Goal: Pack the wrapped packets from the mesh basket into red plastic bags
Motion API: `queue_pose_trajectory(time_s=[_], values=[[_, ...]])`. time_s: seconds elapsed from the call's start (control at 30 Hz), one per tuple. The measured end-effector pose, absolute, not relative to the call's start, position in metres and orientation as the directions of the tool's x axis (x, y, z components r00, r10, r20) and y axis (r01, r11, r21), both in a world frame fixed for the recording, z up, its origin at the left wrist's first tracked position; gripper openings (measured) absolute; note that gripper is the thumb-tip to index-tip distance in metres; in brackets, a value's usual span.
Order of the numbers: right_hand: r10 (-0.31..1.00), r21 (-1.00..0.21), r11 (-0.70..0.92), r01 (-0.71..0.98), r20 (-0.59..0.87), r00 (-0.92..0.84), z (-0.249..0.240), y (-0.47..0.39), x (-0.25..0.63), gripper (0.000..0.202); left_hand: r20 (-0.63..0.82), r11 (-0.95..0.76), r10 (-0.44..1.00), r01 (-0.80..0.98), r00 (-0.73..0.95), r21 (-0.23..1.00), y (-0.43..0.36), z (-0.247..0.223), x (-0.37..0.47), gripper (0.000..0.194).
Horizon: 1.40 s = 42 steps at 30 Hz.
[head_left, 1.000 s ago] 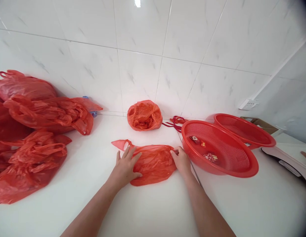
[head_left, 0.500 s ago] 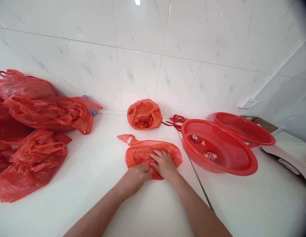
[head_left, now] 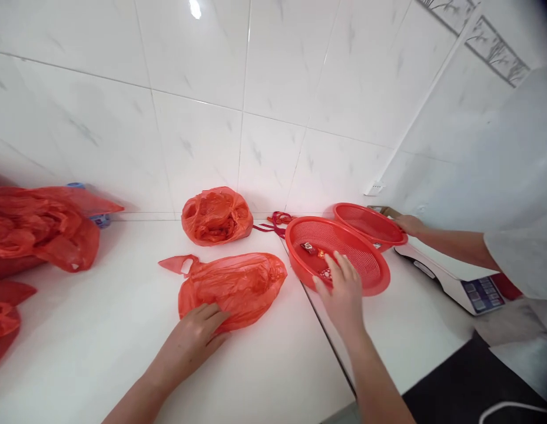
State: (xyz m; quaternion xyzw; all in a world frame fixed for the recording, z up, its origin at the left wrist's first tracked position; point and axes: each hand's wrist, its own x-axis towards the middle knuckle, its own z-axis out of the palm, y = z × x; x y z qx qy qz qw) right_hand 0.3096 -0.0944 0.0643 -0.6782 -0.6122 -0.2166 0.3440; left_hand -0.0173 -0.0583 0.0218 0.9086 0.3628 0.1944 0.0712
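My left hand (head_left: 196, 334) is closed on the near edge of a red plastic bag (head_left: 242, 282), its thumb and fingers around the thin film. That bag lies flattened on the white table, one handle loop pointing left. My right hand (head_left: 344, 294) hangs over the near rim of a red perforated plastic basket (head_left: 365, 262), fingers apart and nothing held. Inside the basket are a few small wrapped packets, among them a dark one (head_left: 307, 248) and an orange one (head_left: 321, 254); my fingers partly hide another.
Against the tiled wall sits a rolled-open red bag (head_left: 218, 215) beside red ribbons (head_left: 278, 222). More filled red bags (head_left: 39, 229) stand at left. Behind the basket is a second red basket (head_left: 373, 227); a co-worker's hand (head_left: 410, 225) reaches near it, above a weighing scale (head_left: 450, 282).
My right hand has left the bag and moved right to the basket. My left hand stays at the bag. The view has turned right, and a co-worker now shows at the right.
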Motion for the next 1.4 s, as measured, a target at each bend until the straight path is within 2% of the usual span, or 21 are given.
queue_pose_trajectory(time_s=[0.1,0.17,0.33,0.77,0.87,1.13,1.23,1.4], values=[[0.843,-0.129,-0.015,0.992,0.532,0.082,0.045,-0.124,0.349,0.038,0.291,-0.722,0.692,0.630,0.660,0.286,-0.056,0.021,-0.018,0.026],[0.880,-0.087,-0.010,0.996,0.473,0.050,0.028,-0.144,0.358,0.037,0.288,-0.723,0.690,0.625,0.664,0.293,-0.055,0.019,-0.017,0.026],[0.879,0.011,-0.050,0.999,0.476,0.039,0.001,-0.175,0.344,0.034,0.286,-0.722,0.692,0.631,0.663,0.283,-0.052,0.014,-0.015,0.026],[0.911,0.020,-0.060,0.998,0.410,0.046,0.024,-0.182,0.345,0.035,0.322,-0.724,0.689,0.634,0.649,0.271,-0.049,0.008,-0.019,0.027],[0.917,0.005,-0.054,0.999,0.396,0.047,0.028,-0.185,0.347,0.028,0.291,-0.718,0.696,0.637,0.656,0.281,-0.049,0.009,-0.019,0.028],[0.932,-0.083,-0.078,0.994,0.348,0.102,0.043,-0.192,0.355,0.035,0.258,-0.715,0.698,0.623,0.668,0.318,-0.051,0.014,-0.016,0.029],[0.961,-0.144,-0.096,0.985,0.244,0.130,0.063,-0.191,0.368,0.041,0.257,-0.713,0.699,0.623,0.668,0.322,-0.051,0.013,-0.017,0.029],[0.980,-0.356,-0.193,0.914,-0.033,0.195,0.099,-0.168,0.411,0.042,0.266,-0.707,0.704,0.615,0.659,0.349,-0.051,0.013,-0.017,0.030]])
